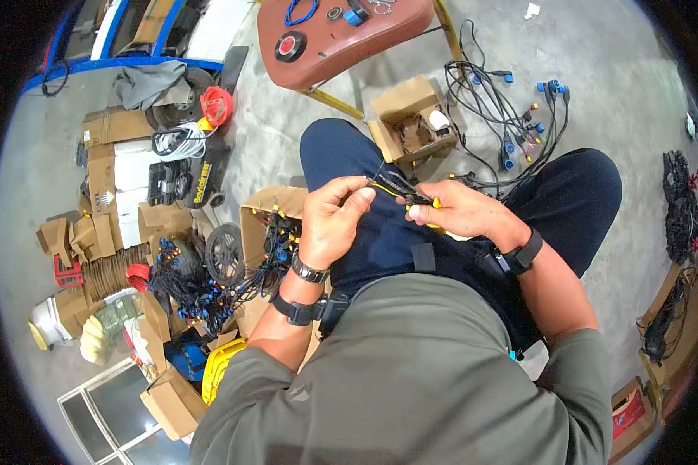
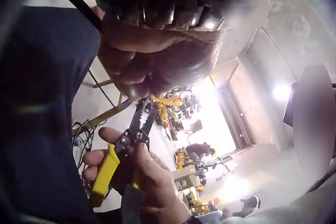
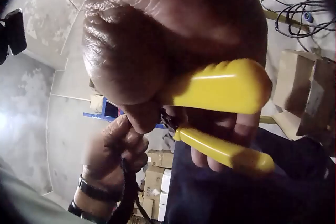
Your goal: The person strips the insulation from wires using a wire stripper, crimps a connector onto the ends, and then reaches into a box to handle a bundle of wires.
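My right hand (image 1: 469, 209) grips wire strippers (image 2: 140, 124) with yellow handles and a dark toothed head, held over my lap. The handles (image 3: 226, 90) stand apart in the right wrist view, my fingers around them. Opposite, my left hand (image 1: 330, 215) pinches a thin yellow wire (image 1: 383, 188) between thumb and fingertips. That wire lies along the strippers' head. In the left wrist view, the head of the tool points up at my left fingertips. A black cable (image 3: 126, 190) hangs down beside my left hand in the right wrist view.
An opened cardboard box (image 1: 415, 128) stands on the floor before my knees. Black cables with blue connectors (image 1: 508, 151) lie to its right. A brown table (image 1: 349, 39) holds tape rolls and a blue cable. Boxes and a heap of cables (image 1: 190, 291) crowd the left.
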The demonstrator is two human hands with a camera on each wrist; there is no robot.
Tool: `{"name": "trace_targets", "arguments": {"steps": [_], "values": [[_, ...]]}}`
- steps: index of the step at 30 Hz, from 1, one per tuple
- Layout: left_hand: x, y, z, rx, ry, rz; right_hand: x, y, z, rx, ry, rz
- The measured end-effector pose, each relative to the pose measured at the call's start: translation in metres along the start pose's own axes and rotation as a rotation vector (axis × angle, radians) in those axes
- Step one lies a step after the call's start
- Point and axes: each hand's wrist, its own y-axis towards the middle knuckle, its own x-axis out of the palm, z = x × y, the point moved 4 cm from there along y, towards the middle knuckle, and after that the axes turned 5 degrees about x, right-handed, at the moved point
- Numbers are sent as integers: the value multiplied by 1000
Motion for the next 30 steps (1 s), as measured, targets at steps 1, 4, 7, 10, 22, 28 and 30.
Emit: {"name": "trace_targets", "arguments": {"steps": [1,4,7,10,22,28,30], "values": [[2,0,-2,22,-4,-9,0,-1,-1,-12,-11,11],[7,0,-2,32,-25,-31,-3,-5,-8,0,-107,28],[9,2,-5,51,-77,-49,0,-4,-2,-11,-115,50],[11,2,-12,55,-105,-30,1,-5,-4,-4,-97,58],[17,7,-23,-14,-161,-69,0,-3,-2,17,-48,66],[23,8,-27,-14,-160,-86,-4,-5,-8,15,-134,84],[24,9,-26,-24,-173,-93,-5,-5,-8,-9,-141,94]]}}
